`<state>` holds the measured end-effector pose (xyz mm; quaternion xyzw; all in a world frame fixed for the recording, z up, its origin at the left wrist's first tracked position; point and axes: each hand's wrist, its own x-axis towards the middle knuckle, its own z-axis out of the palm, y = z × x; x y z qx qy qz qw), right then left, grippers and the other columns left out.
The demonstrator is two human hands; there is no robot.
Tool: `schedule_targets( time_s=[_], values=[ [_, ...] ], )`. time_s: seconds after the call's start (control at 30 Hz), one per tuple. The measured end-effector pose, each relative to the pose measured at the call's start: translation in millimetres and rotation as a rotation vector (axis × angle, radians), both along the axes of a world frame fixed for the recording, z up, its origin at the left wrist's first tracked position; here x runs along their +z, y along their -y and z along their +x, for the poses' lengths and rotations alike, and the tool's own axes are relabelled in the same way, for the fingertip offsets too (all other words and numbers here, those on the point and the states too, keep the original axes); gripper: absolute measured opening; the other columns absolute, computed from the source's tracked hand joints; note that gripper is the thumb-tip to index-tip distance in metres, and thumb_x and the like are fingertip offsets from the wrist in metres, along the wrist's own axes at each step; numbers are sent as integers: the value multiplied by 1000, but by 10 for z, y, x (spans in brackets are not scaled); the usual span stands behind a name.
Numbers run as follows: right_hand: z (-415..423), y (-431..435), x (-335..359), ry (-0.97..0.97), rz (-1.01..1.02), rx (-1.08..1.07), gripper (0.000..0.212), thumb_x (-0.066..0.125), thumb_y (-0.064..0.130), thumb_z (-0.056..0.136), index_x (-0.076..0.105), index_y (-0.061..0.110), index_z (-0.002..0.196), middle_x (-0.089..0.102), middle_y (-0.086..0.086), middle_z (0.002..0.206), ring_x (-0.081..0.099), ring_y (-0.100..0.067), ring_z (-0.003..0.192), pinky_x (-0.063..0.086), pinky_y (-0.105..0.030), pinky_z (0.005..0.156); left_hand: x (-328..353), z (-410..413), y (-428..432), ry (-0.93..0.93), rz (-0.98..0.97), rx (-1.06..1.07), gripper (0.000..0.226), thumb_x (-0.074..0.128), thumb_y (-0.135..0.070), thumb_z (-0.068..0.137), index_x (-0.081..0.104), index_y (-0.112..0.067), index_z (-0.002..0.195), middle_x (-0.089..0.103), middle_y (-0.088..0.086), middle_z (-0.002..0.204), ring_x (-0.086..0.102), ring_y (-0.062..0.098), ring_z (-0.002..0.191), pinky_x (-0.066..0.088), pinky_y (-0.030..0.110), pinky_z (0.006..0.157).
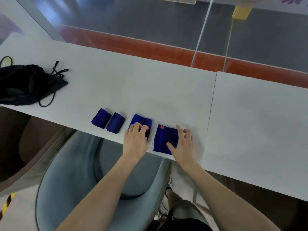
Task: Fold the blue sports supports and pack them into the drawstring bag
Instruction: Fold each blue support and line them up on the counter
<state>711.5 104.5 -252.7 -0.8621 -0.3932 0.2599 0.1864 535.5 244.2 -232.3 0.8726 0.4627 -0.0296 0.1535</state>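
Several blue sports supports lie in a row near the front edge of the white table (133, 84). The two at the left (101, 119) (115, 122) are folded small. My left hand (135, 139) rests on the third support (141, 121), fingers curled on its cloth. My right hand (182, 145) lies at the right edge of the fourth support (165, 139), which has red lettering and white trim; my thumb presses on top, my fingers sit beside it. The black drawstring bag (25, 84) lies crumpled at the far left of the table.
A grey-blue chair (75, 172) stands below the table's front edge. A second white table (258, 122) adjoins on the right. Behind the tables stands a glass partition with an orange strip (150, 49) at its base.
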Motion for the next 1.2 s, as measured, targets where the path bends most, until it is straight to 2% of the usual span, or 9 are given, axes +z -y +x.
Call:
schedule_targets(
  time_s=[0.17, 0.33, 0.5, 0.63, 0.77, 0.9, 1.0, 1.1, 1.2],
  values=[
    [-203, 144, -192, 165, -44, 267, 82, 74, 55, 93, 46, 23, 163, 29, -14, 175, 22, -36, 165, 42, -54, 124, -124, -309, 31, -162, -85, -47, 67, 63, -10, 101, 45, -23, 165, 29, 15, 177, 25, 35, 167, 31, 48, 133],
    [-303, -76, -207, 195, -85, 236, 80, 70, 54, 98, 43, 19, 165, 24, -18, 177, 16, -39, 167, 42, -55, 123, -171, -426, 76, -138, -190, -57, 79, 63, -8, 101, 33, -25, 172, 22, 11, 181, 18, 32, 170, 26, 46, 137],
    [-401, -261, -118, 232, -82, 190, 79, 34, 74, 105, 43, 23, 165, 21, -17, 179, 9, -35, 169, 18, -57, 135, -134, -420, 41, -152, -190, -74, 84, 64, -14, 103, 22, -29, 175, 18, 10, 183, 15, 31, 171, 23, 47, 137],
    [-421, -281, -201, 233, -61, 235, 64, 46, 52, 111, 39, 24, 168, 20, -15, 180, 10, -34, 169, 23, -55, 134, -139, -421, 95, -90, -103, -224, 85, 61, -10, 101, 25, -34, 174, 27, 9, 181, 25, 31, 168, 28, 51, 135],
    [-413, -298, -212, 234, -129, 273, 70, 47, 54, 111, 27, 29, 173, 12, -12, 182, 3, -31, 170, 19, -52, 136, -170, -451, 158, -254, -130, -400, 90, 56, -10, 104, 11, -35, 177, 6, 7, 186, 5, 29, 173, 13, 54, 138],
    [-404, -367, -44, 300, -219, 284, 69, 49, 56, 109, 35, 28, 170, 21, -11, 180, 12, -33, 168, 17, -61, 132, -64, -474, 84, -261, -145, -447, 93, 58, -10, 103, 7, -36, 177, 4, 8, 186, 7, 28, 172, 14, 51, 139],
    [-531, -414, 185, 365, -234, 241, 59, 53, 46, 107, 49, 20, 160, 40, -10, 171, 28, -33, 163, 18, -60, 131, 104, -691, 0, -204, -169, -466, 80, 55, -10, 105, 23, -31, 175, 11, 9, 185, 18, 29, 170, 19, 47, 137],
    [-819, -443, 430, 396, -245, 218, 42, 54, 37, 104, 64, 17, 139, 62, -6, 146, 53, -30, 140, 32, -52, 125, 238, -1091, -154, -182, -165, -473, 65, 56, -16, 105, 41, -26, 167, 18, 8, 184, 26, 29, 167, 29, 46, 133],
    [-1278, -455, 695, 303, -279, 231, 41, 52, 34, 106, 63, 17, 141, 64, -6, 138, 63, -31, 123, 48, -46, 109, 349, -1643, -359, -267, -200, -446, 56, 56, -24, 107, 48, -23, 162, 32, 8, 177, 39, 31, 159, 37, 49, 127]
  ],
)
